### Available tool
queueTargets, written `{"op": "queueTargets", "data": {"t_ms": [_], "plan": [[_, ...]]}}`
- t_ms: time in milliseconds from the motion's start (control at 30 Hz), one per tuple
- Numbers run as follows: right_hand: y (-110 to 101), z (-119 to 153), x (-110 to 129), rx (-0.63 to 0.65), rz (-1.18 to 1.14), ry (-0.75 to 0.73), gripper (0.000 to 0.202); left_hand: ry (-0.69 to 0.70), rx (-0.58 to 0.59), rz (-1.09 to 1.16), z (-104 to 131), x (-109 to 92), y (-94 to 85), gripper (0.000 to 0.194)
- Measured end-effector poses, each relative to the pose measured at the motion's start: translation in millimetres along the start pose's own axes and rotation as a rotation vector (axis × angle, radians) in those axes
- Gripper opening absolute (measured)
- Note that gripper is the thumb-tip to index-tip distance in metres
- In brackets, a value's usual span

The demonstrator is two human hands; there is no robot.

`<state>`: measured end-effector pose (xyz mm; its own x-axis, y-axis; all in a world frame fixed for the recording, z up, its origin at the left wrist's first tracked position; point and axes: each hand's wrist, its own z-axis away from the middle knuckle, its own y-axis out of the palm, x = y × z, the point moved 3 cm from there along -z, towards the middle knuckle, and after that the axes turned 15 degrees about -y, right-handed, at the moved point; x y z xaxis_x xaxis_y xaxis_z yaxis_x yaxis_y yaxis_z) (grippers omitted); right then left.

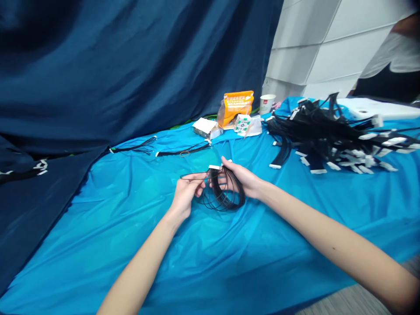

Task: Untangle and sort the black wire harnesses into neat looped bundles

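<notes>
A bundle of thin black wires [241, 197], bent into a loop with white connectors at its top, hangs above the blue cloth. My right hand [241, 177] is wrapped round the upper right of the loop, thumb near the connectors. On the left side, my left hand [187, 192] pinches loose black wires between its fingers, and some strands trail beneath it. Beyond the hands, a straight black cable bundle [170, 153] with white ends lies on the cloth, with a thin brown ring [184, 153] on it.
A large pile of black cables with white connectors [324, 131] lies at the right. Farther back stand an orange pouch [236, 105], a paper cup [267, 104] and a small box [206, 127]. A dark blue curtain [131, 65] hangs behind. A person [393, 83] is at the upper right.
</notes>
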<state>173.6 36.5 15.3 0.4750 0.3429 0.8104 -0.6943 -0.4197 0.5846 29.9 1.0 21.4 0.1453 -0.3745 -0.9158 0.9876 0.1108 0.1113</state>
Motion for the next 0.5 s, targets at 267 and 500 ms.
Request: {"op": "queueTargets", "data": {"t_ms": [267,500], "plan": [[-1.7,-0.9,1.4,-0.028,0.002,-0.018,0.045,-0.147,0.134,0.226,2.2,-0.8,3.3,0.029],[0.2,-0.4,2.8,-0.018,-0.027,-0.047,0.047,-0.114,0.227,0.359,3.6,-3.7,4.6,0.027]]}}
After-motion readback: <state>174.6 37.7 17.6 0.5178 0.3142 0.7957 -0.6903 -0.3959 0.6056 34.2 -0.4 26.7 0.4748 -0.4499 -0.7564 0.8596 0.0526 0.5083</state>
